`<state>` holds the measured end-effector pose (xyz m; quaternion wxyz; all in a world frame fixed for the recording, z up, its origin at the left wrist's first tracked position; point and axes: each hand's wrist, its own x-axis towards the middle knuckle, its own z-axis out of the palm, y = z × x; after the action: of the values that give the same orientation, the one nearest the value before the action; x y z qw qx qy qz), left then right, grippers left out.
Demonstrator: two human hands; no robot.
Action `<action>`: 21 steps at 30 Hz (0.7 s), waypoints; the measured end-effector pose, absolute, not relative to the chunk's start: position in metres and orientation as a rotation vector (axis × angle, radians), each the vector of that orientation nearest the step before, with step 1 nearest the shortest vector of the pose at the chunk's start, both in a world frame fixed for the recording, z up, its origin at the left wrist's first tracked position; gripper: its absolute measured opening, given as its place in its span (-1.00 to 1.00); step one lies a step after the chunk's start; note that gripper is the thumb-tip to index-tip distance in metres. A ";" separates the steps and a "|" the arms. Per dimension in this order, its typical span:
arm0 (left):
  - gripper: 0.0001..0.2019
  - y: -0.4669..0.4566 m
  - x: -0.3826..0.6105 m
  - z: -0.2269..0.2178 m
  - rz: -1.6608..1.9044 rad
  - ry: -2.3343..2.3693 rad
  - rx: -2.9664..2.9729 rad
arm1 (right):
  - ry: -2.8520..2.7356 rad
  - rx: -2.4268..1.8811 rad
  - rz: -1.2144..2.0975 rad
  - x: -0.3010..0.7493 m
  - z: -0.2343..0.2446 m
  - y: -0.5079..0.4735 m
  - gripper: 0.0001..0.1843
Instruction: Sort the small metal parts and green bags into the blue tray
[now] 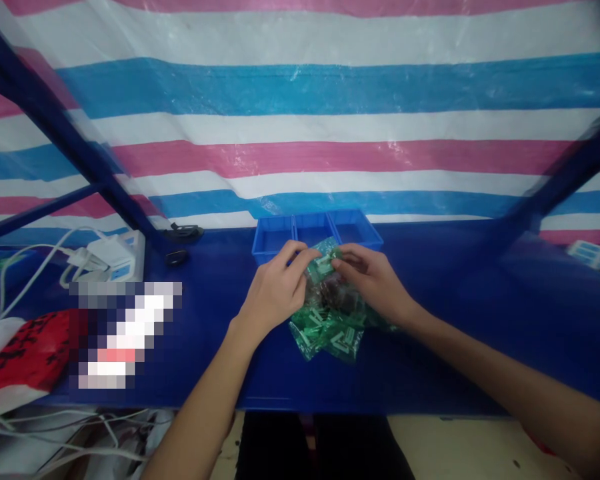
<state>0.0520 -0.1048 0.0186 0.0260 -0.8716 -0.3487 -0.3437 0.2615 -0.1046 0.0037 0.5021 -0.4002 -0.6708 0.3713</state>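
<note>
"Where does the green packet [324,268] sit from the fingers?"

"Right between them. The left hand [275,287] has its left edge, the right hand [377,277] its right edge near the far corner."

"So which hand is nearer?"

"Neither, as far as I can judge; both touch it, one from each side."

"And how do the fingers stand?"

"Narrow on both hands. The right thumb and forefinger pinch the film; the left fingers bend over their edge, though I cannot tell where that thumb presses."

"Which way does its long axis run?"

"Hard to say, with the fingers covering the edges. A pale strip on it slants from near left to far right."

"What's around it?"

"On the near side, a heap of green packets [325,333], with a dark brown bundle [339,295] between. On the far side, a blue tray [314,232] with three compartments in a row, left to right."

"Is it over the tray?"

"It looks just in front of the middle compartment; I can't tell whether it touches the near wall."
</note>
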 end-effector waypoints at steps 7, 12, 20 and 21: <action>-0.62 -0.100 0.053 0.014 -1.004 -1.069 -2.624 | -1.593 -0.970 1.030 0.259 0.006 -0.106 -0.74; -0.73 -0.099 0.052 0.014 -1.026 -1.080 -2.618 | -1.650 -1.005 0.871 0.258 0.002 -0.109 -0.59; -0.81 -0.097 0.051 0.011 -1.069 -1.069 -2.637 | -1.894 -0.933 0.560 0.257 0.010 -0.115 -0.76; -0.82 -0.097 0.051 0.011 -1.075 -1.069 -2.633 | -1.902 -0.923 0.544 0.257 0.011 -0.116 -0.75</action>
<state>0.0513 -0.0966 0.0110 0.0515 -0.8655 -0.3512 -0.3533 0.2568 -0.1162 0.0109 0.4612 -0.3750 -0.7732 0.2211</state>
